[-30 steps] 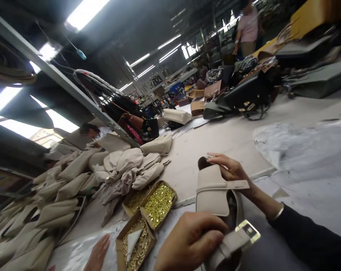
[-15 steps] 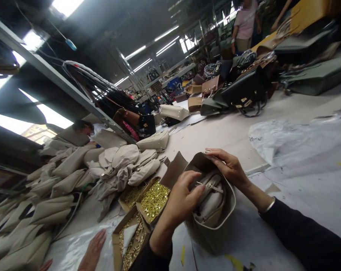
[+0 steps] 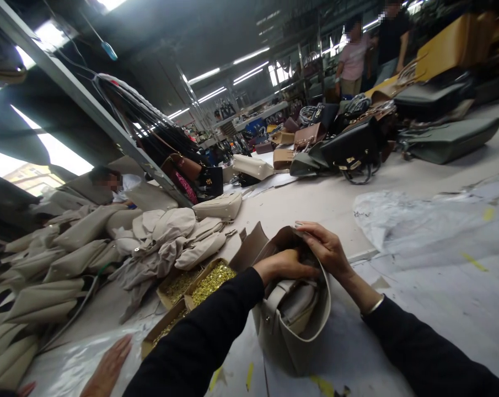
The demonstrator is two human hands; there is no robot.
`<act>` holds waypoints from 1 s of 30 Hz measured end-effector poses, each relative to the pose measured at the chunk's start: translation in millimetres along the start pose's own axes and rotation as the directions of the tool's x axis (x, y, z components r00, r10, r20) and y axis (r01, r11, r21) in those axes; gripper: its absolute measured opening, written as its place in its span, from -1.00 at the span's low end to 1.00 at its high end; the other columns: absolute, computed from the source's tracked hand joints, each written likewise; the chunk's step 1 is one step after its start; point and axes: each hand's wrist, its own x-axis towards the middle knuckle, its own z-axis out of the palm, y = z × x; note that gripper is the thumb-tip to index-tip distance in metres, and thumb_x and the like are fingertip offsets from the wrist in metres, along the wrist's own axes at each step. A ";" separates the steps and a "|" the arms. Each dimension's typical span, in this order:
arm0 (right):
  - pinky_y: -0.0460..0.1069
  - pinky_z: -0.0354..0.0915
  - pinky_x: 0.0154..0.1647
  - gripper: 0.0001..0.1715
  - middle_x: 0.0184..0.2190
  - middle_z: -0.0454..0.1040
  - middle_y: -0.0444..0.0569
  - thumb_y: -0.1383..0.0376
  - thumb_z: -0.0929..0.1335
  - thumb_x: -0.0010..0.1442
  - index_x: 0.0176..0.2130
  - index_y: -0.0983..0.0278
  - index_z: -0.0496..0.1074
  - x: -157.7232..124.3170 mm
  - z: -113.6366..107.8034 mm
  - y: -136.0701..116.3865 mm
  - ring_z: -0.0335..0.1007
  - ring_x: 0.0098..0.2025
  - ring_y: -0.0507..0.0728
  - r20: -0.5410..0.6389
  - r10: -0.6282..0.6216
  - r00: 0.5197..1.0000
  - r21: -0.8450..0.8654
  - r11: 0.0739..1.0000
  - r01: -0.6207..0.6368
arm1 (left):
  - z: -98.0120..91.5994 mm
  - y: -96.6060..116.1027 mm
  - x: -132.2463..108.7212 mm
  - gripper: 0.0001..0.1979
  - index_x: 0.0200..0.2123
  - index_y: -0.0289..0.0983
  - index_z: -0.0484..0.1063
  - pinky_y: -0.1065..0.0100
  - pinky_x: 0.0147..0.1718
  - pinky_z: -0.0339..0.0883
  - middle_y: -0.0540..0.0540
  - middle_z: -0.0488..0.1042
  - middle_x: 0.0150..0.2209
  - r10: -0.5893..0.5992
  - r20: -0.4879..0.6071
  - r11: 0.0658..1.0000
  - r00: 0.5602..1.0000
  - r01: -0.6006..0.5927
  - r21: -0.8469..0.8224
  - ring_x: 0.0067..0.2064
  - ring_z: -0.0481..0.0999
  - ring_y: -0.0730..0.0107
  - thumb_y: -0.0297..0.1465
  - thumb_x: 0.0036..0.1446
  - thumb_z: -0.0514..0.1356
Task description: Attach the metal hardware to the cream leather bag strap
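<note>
A grey-beige handbag [image 3: 288,344] stands on the table in front of me with its mouth open towards me. My right hand [image 3: 326,248] pinches the far right of its rim between thumb and fingers. Down inside the mouth is my left hand [image 3: 286,264]; its fingertips are hidden there, so I cannot see what they touch. A pale lining or pouch [image 3: 299,300] fills the inside. A strap [image 3: 276,298] crosses the near left rim. Left of the bag, partly behind my left sleeve, are open boxes of small gold metal fittings [image 3: 212,281].
Another person's hand [image 3: 111,358] lies on clear plastic at the lower left. Beige bag pieces [image 3: 79,237] are heaped on the left. Finished handbags [image 3: 352,151] crowd the far table. Crumpled plastic film [image 3: 393,215] lies on the right. People stand behind.
My left hand has moved down and deeper into the bag, and its forearm now covers part of the fittings boxes. The right hand stays on the rim. The view has shifted slightly.
</note>
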 end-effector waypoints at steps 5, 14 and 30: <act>0.13 0.31 0.28 -0.76 0.09 0.53 -0.02 0.30 0.34 0.42 0.01 0.14 0.57 1.6 0.2 1.2 0.43 0.18 0.20 -0.003 0.009 1.000 -0.003 1.000 -0.009 | -3.8 6.0 -11.3 -0.38 -0.03 -0.36 0.55 0.29 -0.24 0.42 -0.15 0.56 -0.22 -0.104 -0.056 0.994 0.993 0.104 0.008 -0.21 0.54 0.09 -0.18 -0.15 0.50; 0.10 0.27 0.30 -0.68 0.15 0.46 -0.01 0.36 0.27 0.40 -0.04 0.14 0.59 3.8 -0.8 -2.3 0.36 0.24 0.18 0.024 -0.011 1.000 -0.079 0.997 0.013 | -10.3 6.9 -77.1 -0.40 0.04 -0.26 0.43 0.47 -0.21 0.32 -0.04 0.49 -0.14 0.034 -0.320 0.764 0.947 -0.232 -0.603 -0.16 0.45 0.35 -0.48 -0.15 0.41; 0.13 0.26 0.32 -0.75 0.22 0.37 0.07 0.16 0.33 0.46 -0.05 0.17 0.59 1.1 9.4 -8.5 0.31 0.26 0.24 0.236 0.042 0.971 0.047 0.997 -0.055 | -10.5 -6.0 -71.9 -0.54 -0.19 -0.26 0.41 0.46 -0.22 0.36 -0.02 0.53 -0.26 -0.066 -0.528 0.603 0.847 -0.387 -0.698 -0.25 0.48 0.39 -0.42 -0.18 0.49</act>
